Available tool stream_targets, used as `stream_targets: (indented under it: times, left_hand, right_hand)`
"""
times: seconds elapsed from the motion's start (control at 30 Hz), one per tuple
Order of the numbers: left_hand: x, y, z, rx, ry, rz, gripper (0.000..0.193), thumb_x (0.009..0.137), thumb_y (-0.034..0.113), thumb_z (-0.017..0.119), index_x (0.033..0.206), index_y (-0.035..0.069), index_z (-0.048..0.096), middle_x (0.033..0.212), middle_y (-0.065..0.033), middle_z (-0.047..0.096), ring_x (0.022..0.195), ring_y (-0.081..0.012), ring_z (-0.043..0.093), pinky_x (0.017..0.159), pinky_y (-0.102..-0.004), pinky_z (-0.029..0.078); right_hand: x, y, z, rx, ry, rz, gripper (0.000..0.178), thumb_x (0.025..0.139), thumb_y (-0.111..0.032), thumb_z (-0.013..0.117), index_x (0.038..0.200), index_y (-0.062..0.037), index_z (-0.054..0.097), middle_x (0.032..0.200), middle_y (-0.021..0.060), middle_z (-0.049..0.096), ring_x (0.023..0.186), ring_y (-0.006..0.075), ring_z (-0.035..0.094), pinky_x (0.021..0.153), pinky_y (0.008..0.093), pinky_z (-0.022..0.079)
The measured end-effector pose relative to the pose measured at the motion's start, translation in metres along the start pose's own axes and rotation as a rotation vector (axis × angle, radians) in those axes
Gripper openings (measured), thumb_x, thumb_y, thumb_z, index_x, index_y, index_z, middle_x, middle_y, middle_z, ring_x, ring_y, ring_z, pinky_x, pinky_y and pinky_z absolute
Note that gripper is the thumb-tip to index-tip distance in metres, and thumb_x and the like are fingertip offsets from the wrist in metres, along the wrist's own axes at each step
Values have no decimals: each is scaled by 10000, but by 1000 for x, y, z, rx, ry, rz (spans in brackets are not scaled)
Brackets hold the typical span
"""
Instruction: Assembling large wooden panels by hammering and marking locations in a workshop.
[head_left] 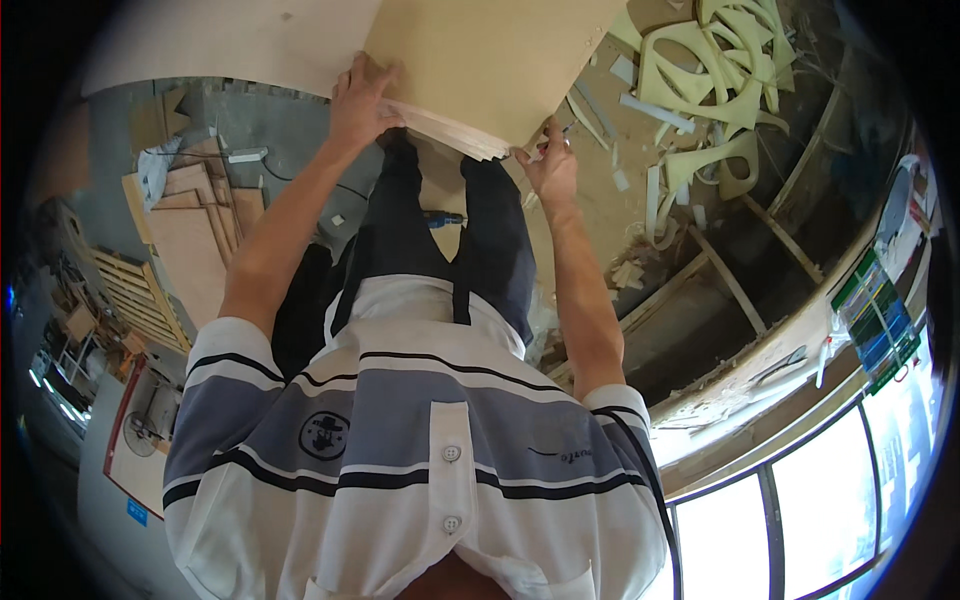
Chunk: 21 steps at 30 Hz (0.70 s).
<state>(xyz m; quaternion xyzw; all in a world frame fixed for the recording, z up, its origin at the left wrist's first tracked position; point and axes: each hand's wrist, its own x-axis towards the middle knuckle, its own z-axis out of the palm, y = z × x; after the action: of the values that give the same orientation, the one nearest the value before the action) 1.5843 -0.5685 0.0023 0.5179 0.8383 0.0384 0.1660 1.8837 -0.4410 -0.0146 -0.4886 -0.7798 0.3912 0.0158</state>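
Observation:
A stack of thin plywood sheets (pixel 480 60) lies in front of me at the top of the view, its layered near edge (pixel 450 133) facing my legs. My left hand (pixel 360 105) grips the left end of that edge, fingers over the top and thumb along the side. At the right corner, my right hand (pixel 549 165) has its fingers bent around the sheets. Something small and slim shows by its fingers, too small to name. A paler large sheet (pixel 230 40) spreads out to the left of the stack.
Curved cream-coloured offcuts (pixel 700 85) pile up at the far right, beside a wooden frame (pixel 730 280). Cut boards (pixel 200 210) and a slatted wooden pallet (pixel 140 290) stand on the left. A blue power tool (pixel 443 219) lies on the floor between my legs.

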Motion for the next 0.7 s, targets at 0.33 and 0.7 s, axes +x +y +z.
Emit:
stream_targets:
  times: [0.33, 0.7]
  left_hand:
    - [8, -15, 10, 40, 69, 41, 625, 653, 310, 795, 1244, 276, 595, 1372, -174, 410, 1057, -342, 481, 940, -423, 411]
    - [-4, -5, 3, -48, 63, -10, 642, 641, 232, 803, 1246, 234, 587, 1374, -185, 400, 1156, -358, 436, 962, -455, 390]
  right_hand:
    - [-8, -15, 10, -7, 38, 135, 750, 711, -238, 776, 1317, -20, 392, 918, 192, 646, 835, 341, 646, 725, 422, 528]
    - [-14, -7, 20, -80, 114, 126, 656, 716, -191, 746, 1276, -36, 441, 816, 167, 633, 757, 354, 641, 669, 440, 521]
